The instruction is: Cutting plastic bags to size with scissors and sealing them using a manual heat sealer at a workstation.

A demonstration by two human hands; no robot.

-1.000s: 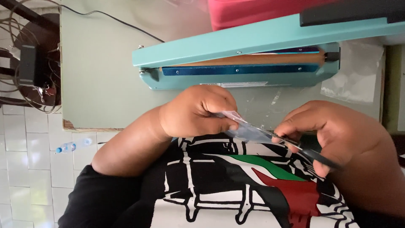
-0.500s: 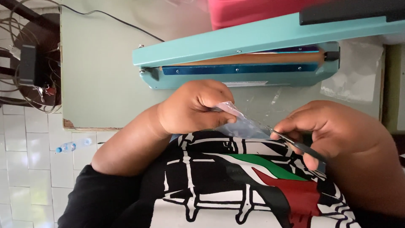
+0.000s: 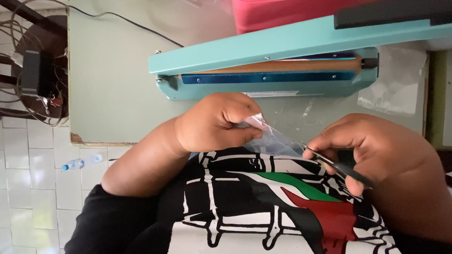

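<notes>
We are pinching a small clear plastic bag point(image 3: 273, 138) taut in our left hand point(image 3: 214, 123), just before the teal heat sealer point(image 3: 263, 70), while our right hand point(image 3: 372, 146) is gripping scissors point(image 3: 336, 165) against its edge.

two hands are in view: one left hand point(image 3: 214, 123) and one right hand point(image 3: 372, 148). one small clear plastic bag point(image 3: 273, 138) is pinched in the left hand, and one pair of scissors point(image 3: 336, 165) sits in the right. one teal heat sealer point(image 3: 263, 70) stands on one pale green table point(image 3: 108, 84). one more sheet of clear plastic point(image 3: 398, 82) lies at the sealer's far end. one red tub point(image 3: 278, 14) sits behind the sealer. one black cable point(image 3: 127, 21) crosses the table. one small bottle with a blue cap point(image 3: 82, 163) lies on the tiled floor.
</notes>
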